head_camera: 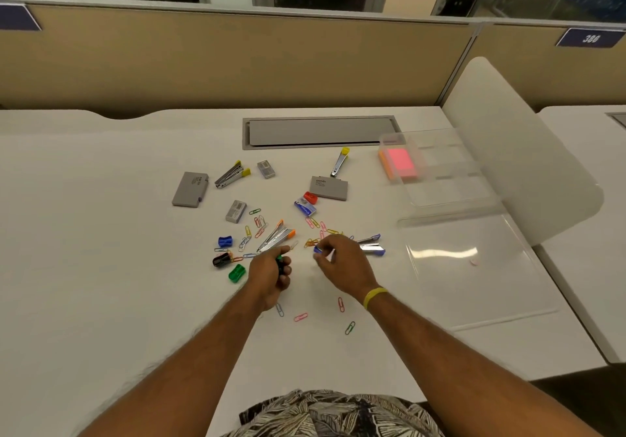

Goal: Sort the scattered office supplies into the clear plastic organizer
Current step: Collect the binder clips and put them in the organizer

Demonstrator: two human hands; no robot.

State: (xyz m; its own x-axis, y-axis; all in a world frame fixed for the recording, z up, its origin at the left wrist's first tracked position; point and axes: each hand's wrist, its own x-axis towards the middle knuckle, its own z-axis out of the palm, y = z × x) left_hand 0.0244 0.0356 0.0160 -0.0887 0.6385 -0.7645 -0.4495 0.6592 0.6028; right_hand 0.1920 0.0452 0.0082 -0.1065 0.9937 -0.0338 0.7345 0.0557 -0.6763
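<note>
Two hands over paper clips [311, 243]: left hand [271, 275] grips green item [279, 259], right hand [340, 260] pinches blue piece [317, 250].

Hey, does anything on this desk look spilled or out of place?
Yes. Coloured paper clips lie strewn across the white desk, scattered around an orange-tipped stapler, with four strays nearer the camera. The clear organizer shows only pink sticky notes.
</note>
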